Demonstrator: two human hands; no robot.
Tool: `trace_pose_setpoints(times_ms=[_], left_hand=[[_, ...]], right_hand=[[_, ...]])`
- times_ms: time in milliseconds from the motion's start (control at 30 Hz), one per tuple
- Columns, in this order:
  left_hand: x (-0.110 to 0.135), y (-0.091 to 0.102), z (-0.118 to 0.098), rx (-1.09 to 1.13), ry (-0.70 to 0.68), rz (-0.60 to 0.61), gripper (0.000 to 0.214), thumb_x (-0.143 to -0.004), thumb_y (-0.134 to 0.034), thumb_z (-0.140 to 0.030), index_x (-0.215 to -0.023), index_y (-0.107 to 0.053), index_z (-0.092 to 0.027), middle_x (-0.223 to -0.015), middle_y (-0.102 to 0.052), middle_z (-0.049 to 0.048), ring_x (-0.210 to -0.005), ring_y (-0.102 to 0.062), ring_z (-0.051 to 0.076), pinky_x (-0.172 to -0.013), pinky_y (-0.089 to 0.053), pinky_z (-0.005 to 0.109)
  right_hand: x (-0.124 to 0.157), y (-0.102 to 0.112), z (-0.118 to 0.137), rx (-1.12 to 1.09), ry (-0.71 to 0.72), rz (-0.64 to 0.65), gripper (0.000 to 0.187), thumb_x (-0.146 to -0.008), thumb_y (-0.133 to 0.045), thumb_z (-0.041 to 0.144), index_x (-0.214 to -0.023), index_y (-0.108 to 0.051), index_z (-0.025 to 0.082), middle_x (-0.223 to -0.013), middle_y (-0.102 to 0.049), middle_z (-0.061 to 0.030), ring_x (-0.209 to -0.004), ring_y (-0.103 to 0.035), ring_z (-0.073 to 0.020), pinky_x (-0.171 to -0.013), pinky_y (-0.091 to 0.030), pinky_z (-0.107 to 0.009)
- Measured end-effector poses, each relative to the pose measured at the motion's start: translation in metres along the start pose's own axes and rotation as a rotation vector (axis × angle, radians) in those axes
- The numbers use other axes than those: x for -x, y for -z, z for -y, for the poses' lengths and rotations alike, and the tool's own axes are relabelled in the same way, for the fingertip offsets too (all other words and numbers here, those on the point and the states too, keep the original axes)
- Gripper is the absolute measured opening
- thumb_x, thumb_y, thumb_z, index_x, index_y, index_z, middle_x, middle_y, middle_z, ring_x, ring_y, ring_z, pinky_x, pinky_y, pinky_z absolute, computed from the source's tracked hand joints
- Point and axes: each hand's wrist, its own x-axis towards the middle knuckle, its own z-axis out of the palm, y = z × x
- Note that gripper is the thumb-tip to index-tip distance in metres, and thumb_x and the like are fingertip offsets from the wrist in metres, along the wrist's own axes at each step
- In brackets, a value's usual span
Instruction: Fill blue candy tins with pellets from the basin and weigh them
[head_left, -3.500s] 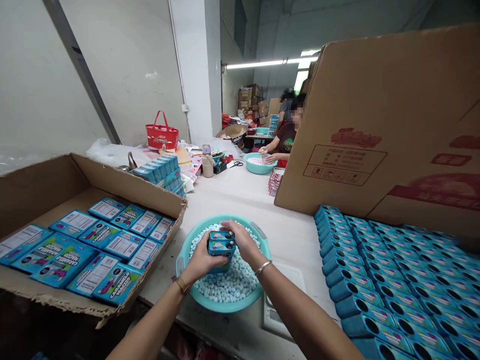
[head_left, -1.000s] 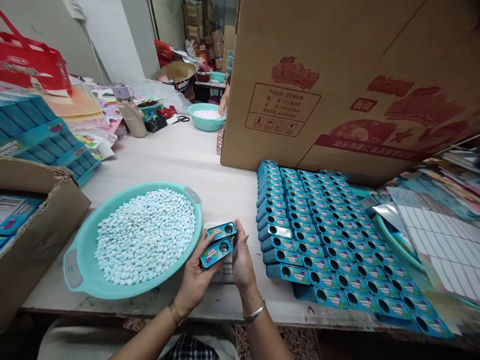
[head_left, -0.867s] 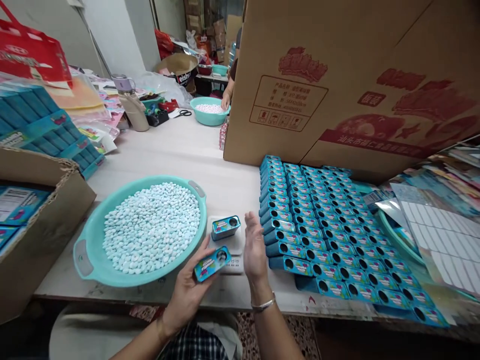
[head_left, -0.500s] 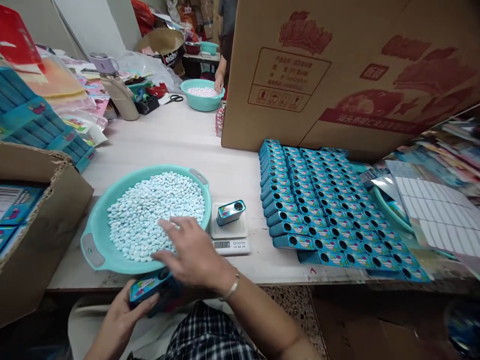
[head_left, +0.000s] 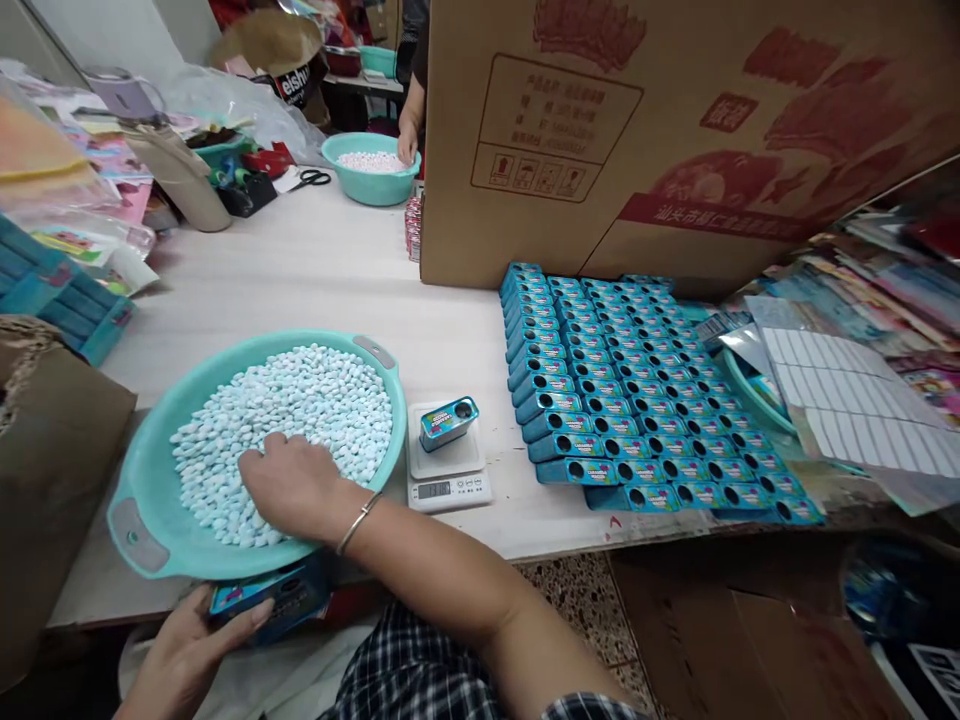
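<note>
My right hand [head_left: 294, 488] is down in a turquoise basin [head_left: 142, 480], its fingers curled into a heap of small pale-blue candies [head_left: 330, 385]. The fingertips are hidden among the candies. Below the basin's near rim, my left hand [head_left: 202, 635] grips a small blue printed box [head_left: 281, 600]; the basin and forearm cover part of it. Right of the basin, a similar box [head_left: 448, 422] lies on a white digital scale [head_left: 450, 490], its dark round opening showing.
Rows of blue boxes [head_left: 615, 400] stand at the right before a large carton [head_left: 562, 230]. A cardboard box [head_left: 67, 440] borders the basin on the left. Farther back are scissors [head_left: 311, 180], a bottle [head_left: 180, 175] and another person's hand [head_left: 407, 142] over a second basin [head_left: 375, 185].
My right hand has gone from above the box at the basin's near rim into the candies, its fingers curling. The left hand keeps its grip on the box. The view has shifted.
</note>
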Motion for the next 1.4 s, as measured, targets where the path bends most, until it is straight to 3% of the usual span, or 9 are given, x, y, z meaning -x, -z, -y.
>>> trace_pose_setpoints(times_ms=[167,333,433,600,700,867,1067,1233,1400], left_hand=[[-0.009,0.025,-0.013,0.137,0.048,0.051,0.072,-0.054,-0.086,-0.036,-0.119,-0.061,-0.023,-0.110,-0.072,0.0075,-0.104,-0.065,0.035,-0.081,-0.059,0.039],[-0.023,0.061,-0.021,0.304,-0.004,-0.080,0.073,-0.050,-0.088,-0.030,-0.116,-0.060,-0.027,-0.098,-0.075,0.0007,-0.088,-0.070,0.027,-0.071,-0.061,0.031],[-0.023,0.064,-0.017,0.330,-0.049,-0.006,0.074,-0.052,-0.088,-0.027,-0.119,-0.056,-0.022,-0.102,-0.073,0.0046,-0.087,-0.070,0.025,-0.073,-0.059,0.030],[-0.011,0.035,0.006,0.423,-0.163,-0.025,0.075,-0.060,-0.084,-0.028,-0.127,-0.050,-0.022,-0.111,-0.067,0.0057,-0.094,-0.066,0.022,-0.079,-0.057,0.029],[-0.003,0.009,0.017,0.432,-0.233,-0.096,0.073,-0.062,-0.083,-0.031,-0.126,-0.050,-0.021,-0.117,-0.062,0.0069,-0.099,-0.064,0.023,-0.083,-0.055,0.030],[0.011,-0.044,0.017,0.349,-0.342,-0.275,0.069,-0.066,-0.079,-0.036,-0.125,-0.045,-0.023,-0.116,-0.059,0.0059,-0.104,-0.060,0.021,-0.090,-0.050,0.030],[0.018,-0.099,0.019,0.118,-0.442,-0.444,0.061,-0.067,-0.076,-0.040,-0.117,-0.048,-0.020,-0.102,-0.056,0.0056,-0.091,-0.060,0.021,-0.082,-0.051,0.033],[0.002,-0.119,0.023,0.086,-0.460,-0.398,0.053,-0.065,-0.073,-0.042,-0.108,-0.053,-0.019,-0.101,-0.061,0.0078,-0.092,-0.061,0.025,-0.084,-0.051,0.040],[-0.001,-0.115,0.024,0.069,-0.407,-0.288,0.055,-0.069,-0.071,-0.045,-0.113,-0.053,-0.018,-0.107,-0.061,0.0093,-0.098,-0.061,0.027,-0.090,-0.050,0.046]], right_hand=[[-0.032,0.009,0.000,-0.723,-0.257,-0.234,0.022,-0.094,-0.042,0.037,-0.094,-0.056,0.021,-0.093,-0.063,-0.0055,-0.081,-0.061,-0.0198,-0.068,-0.051,-0.032],[-0.062,0.014,-0.009,-1.962,-0.633,-0.141,0.020,-0.095,-0.038,0.033,-0.091,-0.053,0.020,-0.068,-0.054,0.0020,-0.053,-0.055,-0.0106,-0.044,-0.039,-0.018],[-0.062,0.017,-0.016,-2.287,-0.765,-0.188,0.026,-0.096,-0.034,0.037,-0.091,-0.052,0.019,-0.069,-0.058,0.0002,-0.060,-0.062,-0.0140,-0.052,-0.052,-0.026],[-0.054,0.017,-0.014,-2.455,-0.876,-0.345,0.019,-0.094,-0.041,0.033,-0.085,-0.052,0.020,-0.063,-0.055,0.0039,-0.051,-0.056,-0.0105,-0.057,-0.056,-0.031],[-0.053,0.016,-0.007,-2.513,-0.903,-0.334,0.019,-0.093,-0.041,0.032,-0.086,-0.053,0.020,-0.067,-0.058,0.0007,-0.054,-0.059,-0.0109,-0.045,-0.049,-0.021],[-0.051,0.013,0.000,-2.512,-0.960,-0.337,0.021,-0.093,-0.038,0.031,-0.093,-0.055,0.019,-0.073,-0.061,-0.0027,-0.065,-0.065,-0.0157,-0.052,-0.056,-0.029],[-0.045,0.016,0.002,-2.484,-0.886,-0.289,0.009,-0.088,-0.047,0.021,-0.092,-0.054,0.018,-0.061,-0.050,0.0042,-0.039,-0.039,-0.0056,-0.032,-0.028,-0.013],[-0.043,0.019,0.002,-2.440,-0.876,-0.290,0.021,-0.093,-0.039,0.033,-0.092,-0.055,0.018,-0.073,-0.059,-0.0026,-0.057,-0.060,-0.0135,-0.043,-0.049,-0.023],[-0.033,0.030,-0.004,-2.487,-0.817,-0.328,0.020,-0.094,-0.042,0.034,-0.085,-0.051,0.019,-0.061,-0.047,0.0045,-0.039,-0.037,-0.0052,-0.031,-0.026,-0.013]])
